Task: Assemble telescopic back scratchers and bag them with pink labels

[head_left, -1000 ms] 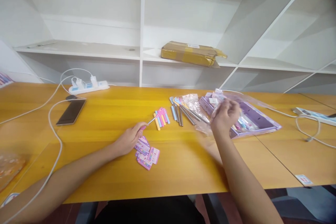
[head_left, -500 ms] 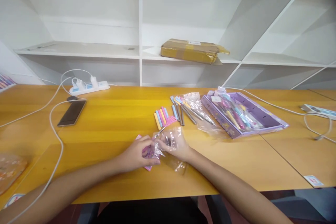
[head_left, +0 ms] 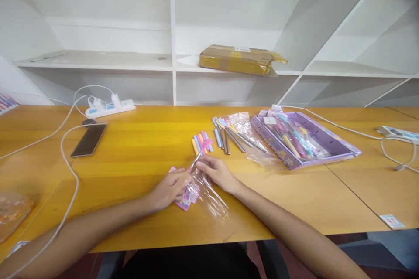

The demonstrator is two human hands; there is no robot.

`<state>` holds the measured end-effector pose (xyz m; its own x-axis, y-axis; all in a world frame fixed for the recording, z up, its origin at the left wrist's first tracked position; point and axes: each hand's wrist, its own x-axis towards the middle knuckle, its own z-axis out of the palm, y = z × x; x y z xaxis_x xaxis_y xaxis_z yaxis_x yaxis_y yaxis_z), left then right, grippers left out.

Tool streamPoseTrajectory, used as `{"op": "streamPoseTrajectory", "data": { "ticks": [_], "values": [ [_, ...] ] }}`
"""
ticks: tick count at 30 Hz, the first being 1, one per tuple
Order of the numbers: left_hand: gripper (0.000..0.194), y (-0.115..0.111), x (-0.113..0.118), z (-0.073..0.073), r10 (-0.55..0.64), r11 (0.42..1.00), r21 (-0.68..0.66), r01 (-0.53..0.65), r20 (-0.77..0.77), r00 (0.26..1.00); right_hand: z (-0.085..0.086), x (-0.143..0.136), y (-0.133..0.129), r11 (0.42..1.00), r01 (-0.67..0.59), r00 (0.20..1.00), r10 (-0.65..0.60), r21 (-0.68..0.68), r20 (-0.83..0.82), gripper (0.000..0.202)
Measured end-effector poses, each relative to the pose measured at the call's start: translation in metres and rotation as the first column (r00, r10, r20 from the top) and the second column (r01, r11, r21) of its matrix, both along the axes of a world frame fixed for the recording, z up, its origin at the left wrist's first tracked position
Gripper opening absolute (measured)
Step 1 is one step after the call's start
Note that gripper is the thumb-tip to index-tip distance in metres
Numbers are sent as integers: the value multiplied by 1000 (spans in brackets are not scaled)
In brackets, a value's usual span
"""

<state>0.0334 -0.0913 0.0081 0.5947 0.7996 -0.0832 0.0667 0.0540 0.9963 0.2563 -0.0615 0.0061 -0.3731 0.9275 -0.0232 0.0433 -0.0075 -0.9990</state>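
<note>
while left hand curls fingers round near end of pink-clawed back scratcher, right hand bends beside it, can't tell if pinching.

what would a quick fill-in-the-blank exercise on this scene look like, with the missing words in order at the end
1. The left hand holds a slim tool whose fanned end is coloured ____.
2. The open tray that holds wrapped items is mainly coloured ____.
3. Seen by the person, the dark phone lies on the table to the ____ of both hands.
4. The cardboard box rests on a shelf coloured ____.

Missing words: pink; purple; left; white.
</note>
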Motion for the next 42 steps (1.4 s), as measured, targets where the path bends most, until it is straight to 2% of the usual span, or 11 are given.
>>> {"op": "streamPoseTrajectory", "data": {
  "ticks": [3, 7, 11, 14, 17, 21, 25, 29, 32, 36, 42],
  "values": [
    [47, -2, 0, -3, -75, 988, -132, 81, 49, 996, -5, -1, 3, 999, -23, 997, 19, -44, -74, 47],
    [46, -1, -2, 1, -104, 992, -70, 109, 70, 992, -10, 0, 7, 999, 47, 986, -44, 10, -159, 46],
    [44, 14, -12, 5, 108, 994, -16, -107, 144, 984, -1, 13, 17, 950, 308, 889, -273, 39, -369, 43],
    [40, 30, -23, 3, 291, 953, 8, -303, 252, 923, 10, 31, 25, 903, 426, 824, -365, 49, -434, 40],
    [38, 44, -32, 1, 385, 905, 48, -422, 326, 863, 17, 41, 23, 954, 301, 895, -278, 13, -350, 38],
    [35, 50, -37, -2, 417, 888, 37, -459, 356, 836, 14, 32, 8, 999, 48, 987, -46, 8, -152, 49],
    [36, 43, -32, -9, 362, 920, 22, -391, 333, 870, 3, 12, -3, 987, 39, 999, -40, 158, 6, 42],
    [37, 27, -21, -9, 274, 962, -59, -267, 221, 936, 2, 1, -8, 983, -74, 996, 65, 170, 57, 41],
    [33, 20, -15, -5, 249, 968, -70, -240, 180, 952, 9, 6, -11, 951, 5, 992, -43, 310, 116, 37],
    [31, 25, -17, -5, 362, 931, -45, -362, 223, 905, 22, 24, -15, 767, 195, 916, -364, 611, 166, 35],
    [27, 37, -25, -10, 422, 899, -12, -437, 282, 861, 22, 32, -13, 793, -219, 878, -95, 569, 470, 29]
  ]
}}
